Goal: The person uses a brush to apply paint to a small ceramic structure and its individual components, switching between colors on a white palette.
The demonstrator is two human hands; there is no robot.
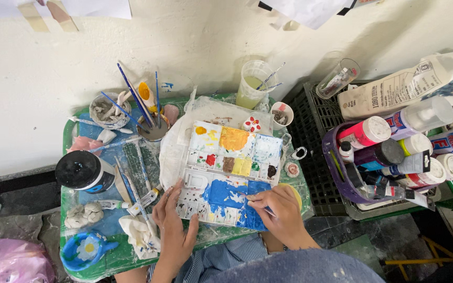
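The paint palette (230,173) lies open on the green tray (69,131); the left hand (173,222) rests flat, fingers spread, on the palette's near-left edge; the right hand (281,209) pinches a thin brush (255,203) over the palette's blue patch.

Bright, even daylight throughout, apparently from above. Soft shadows behind the plastic cup (254,84) and bottles on the pale wall (38,78). Mild glare on the black jar lid (77,169). Sharp centre; slight wide-angle bending at edges.
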